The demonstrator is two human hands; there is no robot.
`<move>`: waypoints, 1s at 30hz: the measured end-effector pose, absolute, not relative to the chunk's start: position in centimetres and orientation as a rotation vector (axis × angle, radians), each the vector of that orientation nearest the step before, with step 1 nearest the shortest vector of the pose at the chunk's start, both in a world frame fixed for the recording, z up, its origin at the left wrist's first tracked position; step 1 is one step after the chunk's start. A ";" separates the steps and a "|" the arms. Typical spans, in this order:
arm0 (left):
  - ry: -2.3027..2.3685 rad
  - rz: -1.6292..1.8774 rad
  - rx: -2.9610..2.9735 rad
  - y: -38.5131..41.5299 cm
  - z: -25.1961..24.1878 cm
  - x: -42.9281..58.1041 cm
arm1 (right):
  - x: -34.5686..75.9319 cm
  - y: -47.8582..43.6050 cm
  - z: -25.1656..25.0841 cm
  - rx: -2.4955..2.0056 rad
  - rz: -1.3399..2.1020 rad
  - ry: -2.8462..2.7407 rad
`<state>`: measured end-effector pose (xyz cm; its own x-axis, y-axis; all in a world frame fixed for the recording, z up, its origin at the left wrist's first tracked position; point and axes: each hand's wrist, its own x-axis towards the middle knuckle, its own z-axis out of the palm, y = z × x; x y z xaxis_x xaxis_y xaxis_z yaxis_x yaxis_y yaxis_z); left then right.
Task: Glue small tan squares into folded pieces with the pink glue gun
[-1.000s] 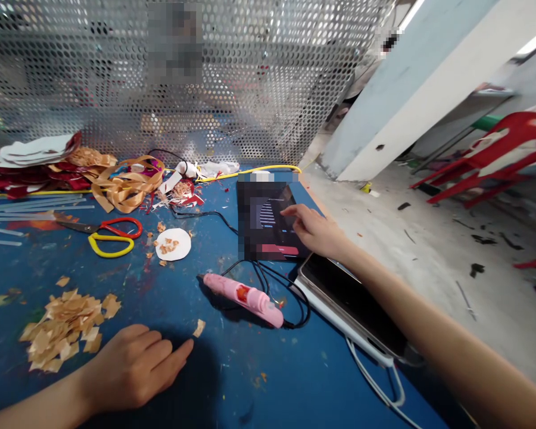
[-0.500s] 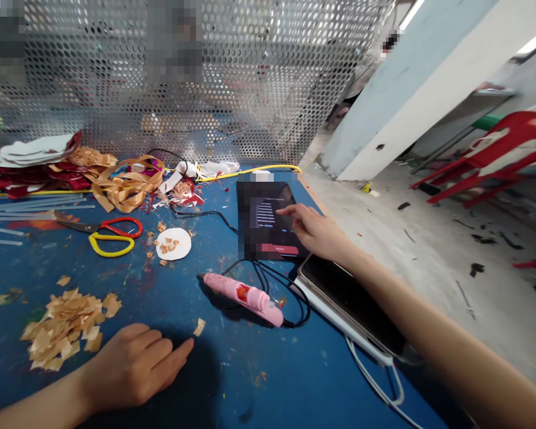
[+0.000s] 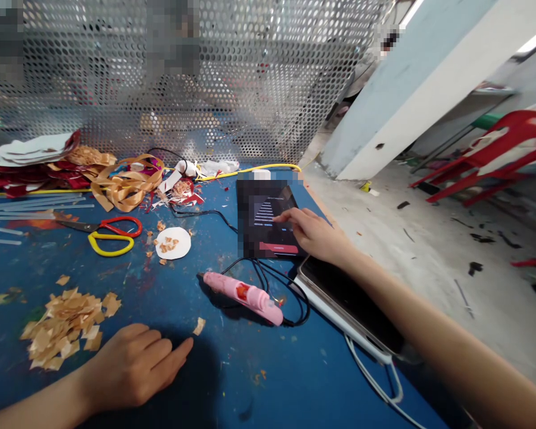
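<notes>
My right hand [image 3: 318, 233] reaches over a dark tablet [image 3: 250, 238], its index finger stretched onto the lit screen and the other fingers bent. Whether the fingertip presses the glass is hard to tell. My left hand [image 3: 136, 363] rests on the blue table with its index finger extended, other fingers loosely curled, holding nothing visible. Just beyond that fingertip lies a single tan ribbon scrap [image 3: 199, 326]. A heap of cut tan ribbon squares [image 3: 67, 325] sits to the left of my left hand. Between the hands lies a pink glue gun [image 3: 243, 296] with a black cord.
Scissors [image 3: 111, 243] with red and yellow handles lie left of a white paper disc [image 3: 178, 244] bearing scraps. Clear glue sticks [image 3: 40, 206], tan ribbon [image 3: 125, 185] and red pieces line the back by a perforated metal panel [image 3: 232, 77]. A phone [image 3: 348, 298] sits on the right.
My right hand has shifted slightly down on the tablet, with the fingertip lower on the screen. The left hand stays in place.
</notes>
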<state>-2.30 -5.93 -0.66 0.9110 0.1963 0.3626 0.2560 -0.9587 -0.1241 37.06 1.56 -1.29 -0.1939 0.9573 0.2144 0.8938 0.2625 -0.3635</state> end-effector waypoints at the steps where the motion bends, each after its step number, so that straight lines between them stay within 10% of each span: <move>1: -0.338 -0.527 -2.902 -5.9 -0.6 -2.3 | 37.1 1.6 -1.3 -1.681 0.222 -2.148; 30: -0.303 -0.537 -2.858 -5.8 -1.4 -2.5 | 35.8 -3.4 2.3 -1.791 -0.079 -1.948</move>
